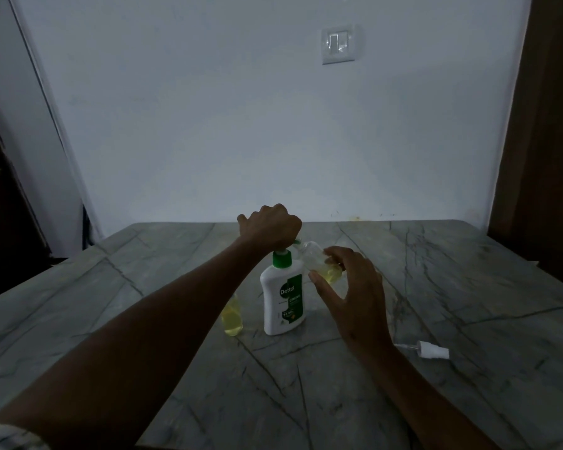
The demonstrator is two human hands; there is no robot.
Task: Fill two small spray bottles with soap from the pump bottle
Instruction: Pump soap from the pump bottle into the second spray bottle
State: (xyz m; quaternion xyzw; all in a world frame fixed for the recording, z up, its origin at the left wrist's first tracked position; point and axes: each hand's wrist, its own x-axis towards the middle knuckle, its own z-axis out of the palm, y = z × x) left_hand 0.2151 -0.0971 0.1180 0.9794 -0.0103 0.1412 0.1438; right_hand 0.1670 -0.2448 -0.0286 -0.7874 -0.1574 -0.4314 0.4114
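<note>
Two bare hands work around a white plastic pump bottle with a green collar and green label (283, 295), which stands upright on the grey veined stone worktop (436, 287). The left hand (272, 227), clenched in a fist, rests on the pump head. The right hand (355, 287) grasps a small clear spray bottle holding some yellow liquid (319, 261), tilted with its mouth by the pump's spout. Another small clear bottle of yellow liquid (232, 318) stands just left of the pump bottle. Well right of it lies a white spray nozzle (431, 349).
</note>
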